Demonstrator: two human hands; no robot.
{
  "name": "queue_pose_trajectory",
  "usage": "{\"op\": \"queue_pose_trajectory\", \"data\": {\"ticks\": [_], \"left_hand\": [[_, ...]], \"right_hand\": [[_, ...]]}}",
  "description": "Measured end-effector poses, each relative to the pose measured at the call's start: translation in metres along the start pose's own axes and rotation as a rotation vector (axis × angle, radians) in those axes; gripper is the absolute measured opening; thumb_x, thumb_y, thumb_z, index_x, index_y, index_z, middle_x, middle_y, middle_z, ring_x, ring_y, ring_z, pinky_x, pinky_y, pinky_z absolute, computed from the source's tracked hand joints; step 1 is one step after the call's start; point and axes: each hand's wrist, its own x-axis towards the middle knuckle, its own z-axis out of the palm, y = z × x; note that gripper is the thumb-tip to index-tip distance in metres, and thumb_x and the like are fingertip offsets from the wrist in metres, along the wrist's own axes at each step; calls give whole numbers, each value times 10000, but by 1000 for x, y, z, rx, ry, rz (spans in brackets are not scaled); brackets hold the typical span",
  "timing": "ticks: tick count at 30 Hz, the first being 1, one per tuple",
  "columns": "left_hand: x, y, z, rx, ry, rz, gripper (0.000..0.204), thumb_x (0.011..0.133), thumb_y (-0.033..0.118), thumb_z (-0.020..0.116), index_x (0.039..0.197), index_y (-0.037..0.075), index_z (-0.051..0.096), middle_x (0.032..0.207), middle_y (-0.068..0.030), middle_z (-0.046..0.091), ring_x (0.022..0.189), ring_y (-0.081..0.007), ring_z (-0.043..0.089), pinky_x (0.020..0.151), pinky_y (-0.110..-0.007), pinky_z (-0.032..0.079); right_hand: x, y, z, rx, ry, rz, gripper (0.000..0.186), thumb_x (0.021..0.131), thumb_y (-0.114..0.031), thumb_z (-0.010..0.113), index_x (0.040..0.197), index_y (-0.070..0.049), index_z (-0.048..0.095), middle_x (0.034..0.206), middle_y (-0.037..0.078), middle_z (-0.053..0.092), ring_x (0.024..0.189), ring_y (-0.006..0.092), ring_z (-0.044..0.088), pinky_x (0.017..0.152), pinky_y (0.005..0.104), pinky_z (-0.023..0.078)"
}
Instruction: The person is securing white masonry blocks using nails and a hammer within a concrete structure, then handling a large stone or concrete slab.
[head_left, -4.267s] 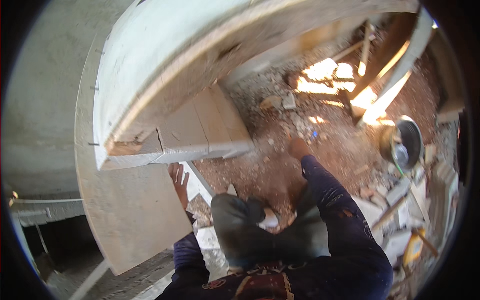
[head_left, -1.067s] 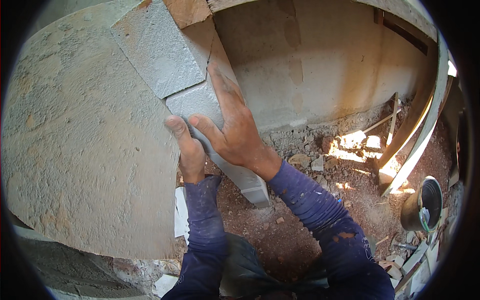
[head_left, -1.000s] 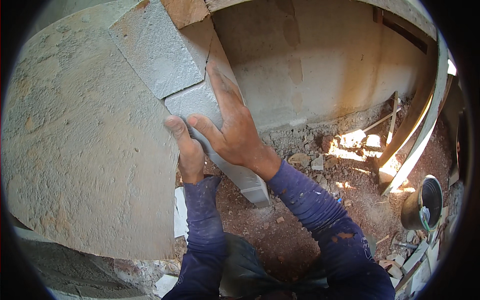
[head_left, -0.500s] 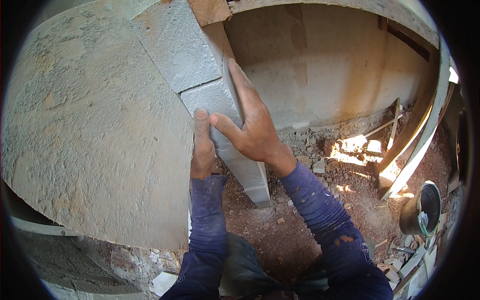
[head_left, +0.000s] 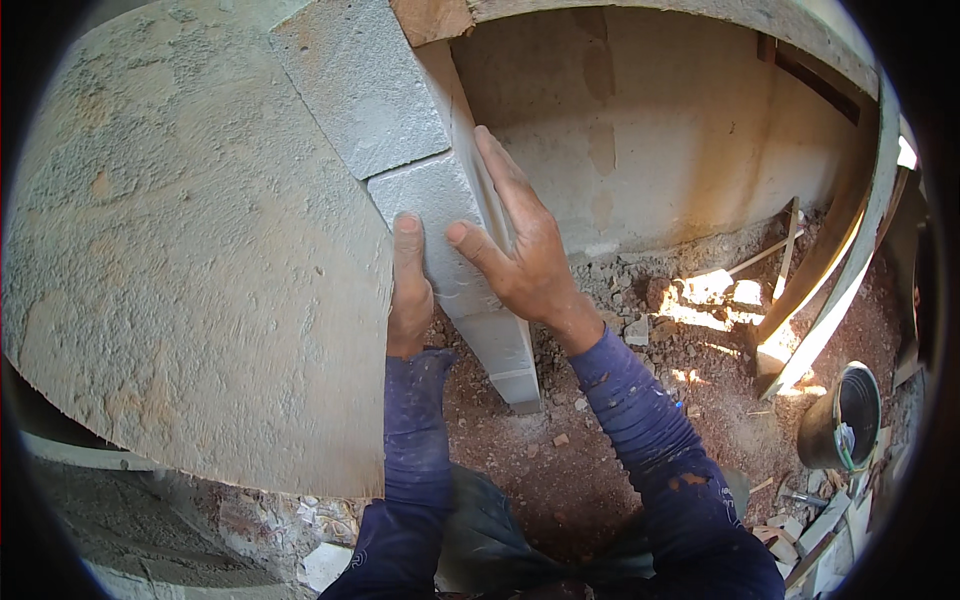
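Note:
A light grey concrete block (head_left: 435,200) lies at the top of a narrow stack of blocks, end to end with another grey block (head_left: 360,90) farther off. My left hand (head_left: 411,300) grips its near left side, the thumb up on the top face and the other fingers hidden. On the right side lies my right hand (head_left: 530,255), its long fingers stretched along the side face and its thumb over the top. Both hands hold the block between them. Close to my left hand is the edge of a mortar-crusted board (head_left: 200,280).
Lower blocks (head_left: 495,345) of the stack reach down toward the rubble-strewn ground (head_left: 520,450). A black bucket (head_left: 840,420) stands at the right, near curved wooden boards (head_left: 815,325). A plastered wall (head_left: 690,130) rises behind. Broken pieces (head_left: 800,540) lie at lower right.
My right hand has shifted a little to the right, so the gap between the thumbs is wider. The block and board appear slightly farther right in view.

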Motion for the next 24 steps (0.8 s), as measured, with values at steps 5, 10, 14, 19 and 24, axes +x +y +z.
{"op": "queue_pose_trajectory", "data": {"ticks": [5, 10, 14, 19, 24], "left_hand": [[4, 3, -1, 211, 255, 141, 817, 1012, 595, 442, 1448, -94, 382, 1466, -174, 437, 1339, -257, 420, 1144, -361, 286], [3, 2, 6, 347, 428, 200, 838, 1009, 600, 447, 1453, -106, 371, 1474, -162, 432, 1336, -243, 420, 1139, -348, 290], [14, -10, -20, 341, 395, 187, 906, 983, 646, 450, 1475, -106, 333, 1501, -177, 383, 1356, -248, 391, 1152, -349, 270], [10, -3, -8, 341, 497, 197, 914, 973, 659, 456, 1475, -94, 331, 1440, -178, 415, 1303, -247, 414, 1138, -355, 283], [17, -12, -32, 274, 321, 237, 865, 971, 633, 496, 1441, -83, 373, 1384, -165, 466, 1245, -243, 455, 1105, -372, 326]], "right_hand": [[-2, -2, 18, 13, 4, 7, 878, 906, -418, 676, 1514, 75, 279, 1524, 311, 346, 1440, 420, 324, 1179, 444, 274], [-2, 6, 24, -15, 38, 4, 900, 904, -440, 679, 1528, 54, 260, 1533, 315, 325, 1436, 431, 325, 1176, 457, 282], [-1, 7, 27, -41, 69, -76, 883, 910, -430, 681, 1523, 54, 270, 1521, 317, 338, 1425, 443, 334, 1164, 464, 304], [-3, 8, 32, -54, 77, -103, 866, 913, -416, 681, 1513, 63, 281, 1507, 320, 355, 1411, 451, 350, 1159, 467, 314], [-3, 7, 34, -37, 81, -119, 874, 903, -396, 689, 1509, 77, 273, 1510, 321, 347, 1427, 452, 319, 1171, 483, 288]]}}
